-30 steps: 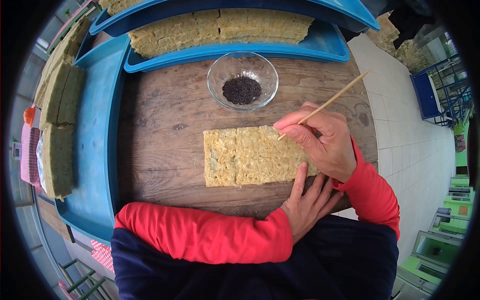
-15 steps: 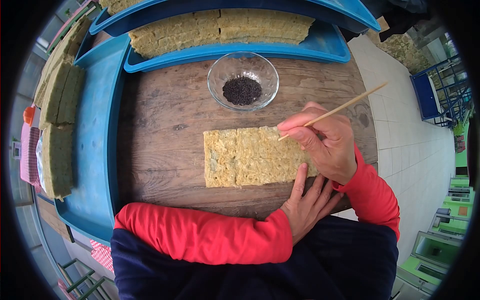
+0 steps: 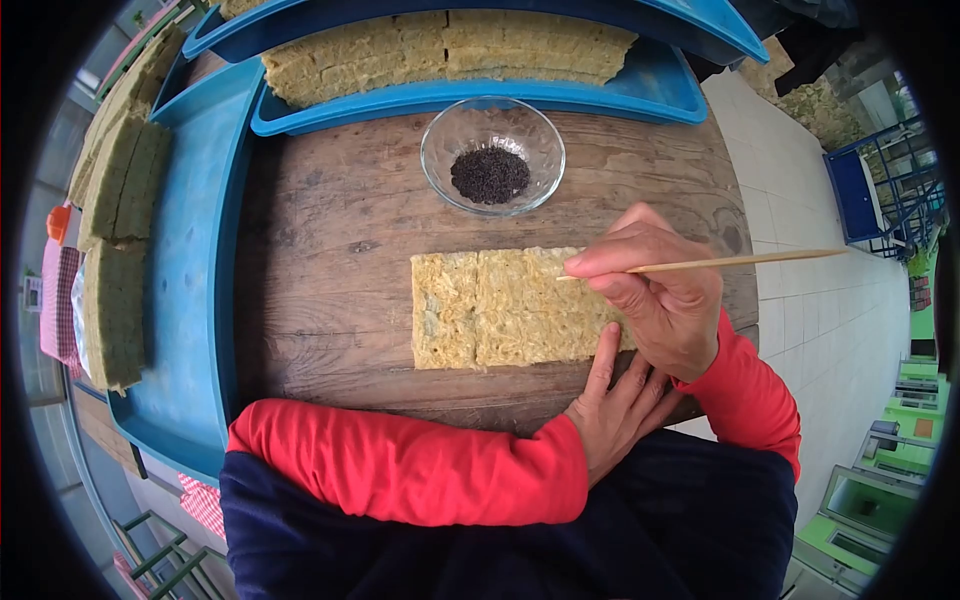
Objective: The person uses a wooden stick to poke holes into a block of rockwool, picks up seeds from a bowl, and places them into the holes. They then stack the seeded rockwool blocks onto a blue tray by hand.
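A thin wooden skewer (image 3: 765, 259) is pinched between the thumb and fingers of my right hand (image 3: 665, 290). It lies almost level, with its tip over the upper right part of a yellowish, fibrous rockwool slab (image 3: 510, 315) and its long end pointing right. The slab lies flat and has several small holes in its surface. My left hand (image 3: 622, 405) has its fingers spread, the fingertips resting at the slab's lower right edge. Beyond the slab stands a clear glass bowl (image 3: 540, 190) holding small dark seeds (image 3: 490, 175).
Blue trays (image 3: 190, 300) border the wooden table (image 3: 320, 300) at the left and the far side. Rockwool blocks (image 3: 450, 50) fill part of the far tray; more blocks (image 3: 120, 260) stand in the left one. Pale floor tiles (image 3: 790, 330) show past the table's right edge.
The skewer has swung from a slant up to the right to nearly level, and my right hand has turned with it. My left hand stays at the slab.
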Motion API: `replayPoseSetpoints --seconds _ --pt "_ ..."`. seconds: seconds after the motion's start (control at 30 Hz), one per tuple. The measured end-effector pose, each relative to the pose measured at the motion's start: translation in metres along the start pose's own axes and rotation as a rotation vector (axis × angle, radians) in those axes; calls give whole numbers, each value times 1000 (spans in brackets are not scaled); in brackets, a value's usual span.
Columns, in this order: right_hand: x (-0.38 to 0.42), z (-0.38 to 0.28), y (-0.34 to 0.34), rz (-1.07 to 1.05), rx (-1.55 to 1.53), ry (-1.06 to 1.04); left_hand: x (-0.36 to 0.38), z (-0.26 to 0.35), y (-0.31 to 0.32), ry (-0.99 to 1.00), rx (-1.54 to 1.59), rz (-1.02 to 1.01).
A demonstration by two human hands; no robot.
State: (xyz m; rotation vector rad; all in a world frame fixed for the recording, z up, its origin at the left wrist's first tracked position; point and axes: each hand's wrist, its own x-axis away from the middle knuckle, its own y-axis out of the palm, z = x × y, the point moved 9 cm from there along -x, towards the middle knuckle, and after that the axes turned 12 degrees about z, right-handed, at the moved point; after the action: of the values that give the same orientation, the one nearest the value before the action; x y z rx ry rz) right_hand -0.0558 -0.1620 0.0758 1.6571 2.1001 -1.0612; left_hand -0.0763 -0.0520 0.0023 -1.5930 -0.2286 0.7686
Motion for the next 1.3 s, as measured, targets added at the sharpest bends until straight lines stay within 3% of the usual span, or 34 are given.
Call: replayPoseSetpoints --seconds 0.1,1.3 --pt "1 6 7 -19 47 74 0 1 1 0 -23 1" --pt "2 6 20 -93 65 56 2 2 3 27 -32 -20"
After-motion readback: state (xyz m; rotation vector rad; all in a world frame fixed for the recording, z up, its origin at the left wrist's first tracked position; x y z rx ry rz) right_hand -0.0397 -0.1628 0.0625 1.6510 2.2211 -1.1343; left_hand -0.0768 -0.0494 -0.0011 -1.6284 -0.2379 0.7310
